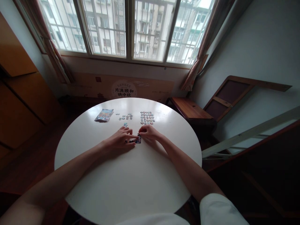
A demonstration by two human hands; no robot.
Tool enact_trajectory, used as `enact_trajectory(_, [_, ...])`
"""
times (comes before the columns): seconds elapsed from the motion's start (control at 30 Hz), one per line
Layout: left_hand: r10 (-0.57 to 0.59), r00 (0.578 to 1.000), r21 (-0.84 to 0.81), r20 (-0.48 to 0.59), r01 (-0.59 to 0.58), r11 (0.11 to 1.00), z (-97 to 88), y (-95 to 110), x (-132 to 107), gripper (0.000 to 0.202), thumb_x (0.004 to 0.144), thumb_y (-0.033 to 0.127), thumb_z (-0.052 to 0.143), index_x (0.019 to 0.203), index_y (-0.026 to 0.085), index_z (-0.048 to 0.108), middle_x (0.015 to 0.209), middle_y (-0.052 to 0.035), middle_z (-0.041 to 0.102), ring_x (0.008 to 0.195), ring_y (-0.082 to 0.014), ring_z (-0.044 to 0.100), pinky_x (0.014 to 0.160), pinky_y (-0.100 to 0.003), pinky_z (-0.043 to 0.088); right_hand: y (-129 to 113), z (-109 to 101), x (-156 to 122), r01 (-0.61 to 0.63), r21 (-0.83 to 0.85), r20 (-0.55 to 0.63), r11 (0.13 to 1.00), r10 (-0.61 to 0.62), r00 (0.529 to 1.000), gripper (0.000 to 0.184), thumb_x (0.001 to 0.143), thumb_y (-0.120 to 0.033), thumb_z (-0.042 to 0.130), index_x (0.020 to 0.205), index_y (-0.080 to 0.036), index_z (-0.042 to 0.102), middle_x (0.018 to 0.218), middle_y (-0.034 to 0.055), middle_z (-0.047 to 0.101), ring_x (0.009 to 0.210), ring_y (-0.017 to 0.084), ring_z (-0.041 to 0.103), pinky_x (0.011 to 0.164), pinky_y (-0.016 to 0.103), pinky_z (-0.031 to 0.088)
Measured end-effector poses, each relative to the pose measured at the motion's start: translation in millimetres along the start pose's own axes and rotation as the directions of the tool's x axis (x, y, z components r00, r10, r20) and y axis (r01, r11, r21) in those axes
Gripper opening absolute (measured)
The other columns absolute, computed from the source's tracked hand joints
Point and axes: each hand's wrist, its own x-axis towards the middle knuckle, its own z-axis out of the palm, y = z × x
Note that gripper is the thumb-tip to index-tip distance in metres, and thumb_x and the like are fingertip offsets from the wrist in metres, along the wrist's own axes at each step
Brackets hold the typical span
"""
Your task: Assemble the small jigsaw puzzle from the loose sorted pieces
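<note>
A small, dark, partly joined jigsaw section (138, 140) lies on the white round table (126, 175). My left hand (122, 137) rests beside it, index finger stretched out to touch it and the other fingers apart, covering part of its left side. At its upper right edge, my right hand (150, 132) has thumb and fingers pinched on a puzzle piece, mostly hidden by the fingertips. Just beyond my left hand is a small light-blue cluster of pieces (125, 124). Farther back are scattered loose pieces (127, 117) and, to their right, pieces laid in rows (147, 117).
A colourful printed packet (104, 115) lies at the table's back left. Past the table's right edge stands a wooden bench (192, 107). A printed cardboard panel (150, 86) leans below the barred window. Wooden cabinets (21, 106) stand at the left.
</note>
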Motion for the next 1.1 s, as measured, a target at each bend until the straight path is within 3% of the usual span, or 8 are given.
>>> enact_trajectory(0.53, [-0.054,0.998,-0.058,-0.009,0.054,0.997,4.4,-2.4,-1.5,0.032,0.086,0.044,0.055,0.115,0.034,0.064,0.097,-0.0048,0.056,0.087,-0.0189,0.050,0.091,-0.038,0.034,-1.7,2.3,-0.9,0.018,-0.019,-0.024,1.000,-0.019,1.000,0.013,0.074,-0.018,0.064,0.083,-0.012,0.070,0.067,0.0014,0.062,0.061,0.010,0.052,0.055,0.019,0.039])
enact_trajectory(0.8, [-0.140,0.984,-0.111,-0.114,0.127,0.986,12.9,-10.2,-1.9,0.031,0.088,0.041,0.052,0.115,0.032,0.063,0.110,-0.0046,0.062,0.107,-0.0231,0.049,0.099,-0.041,0.030,5.2,-1.2,-0.1,0.069,-0.023,-0.157,0.997,-0.072,0.985,0.011,0.075,-0.014,0.059,0.078,-0.012,0.069,0.066,0.0024,0.064,0.059,0.010,0.055,0.057,0.021,0.042])
enact_trajectory(1.0, [-0.121,0.989,-0.076,-0.081,0.115,0.990,14.1,-10.8,-1.0,0.030,0.086,0.043,0.055,0.113,0.031,0.064,0.117,-0.0036,0.062,0.116,-0.0235,0.049,0.103,-0.043,0.025,9.0,-3.2,-1.2,0.044,-0.047,-0.031,0.998,-0.045,0.998,0.016,0.075,-0.029,0.066,0.076,-0.013,0.069,0.065,0.0018,0.064,0.058,0.011,0.054,0.054,0.021,0.039])
enact_trajectory(1.1, [-0.185,0.972,-0.069,-0.146,0.177,0.982,16.0,-13.7,0.4,0.028,0.090,0.041,0.049,0.108,0.028,0.066,0.115,-0.0035,0.064,0.117,-0.0224,0.051,0.103,-0.043,0.026,8.3,-3.4,-1.8,0.028,-0.065,-0.009,0.997,-0.029,1.000,0.020,0.074,-0.032,0.068,0.075,-0.013,0.068,0.066,0.0015,0.064,0.058,0.010,0.053,0.054,0.021,0.038])
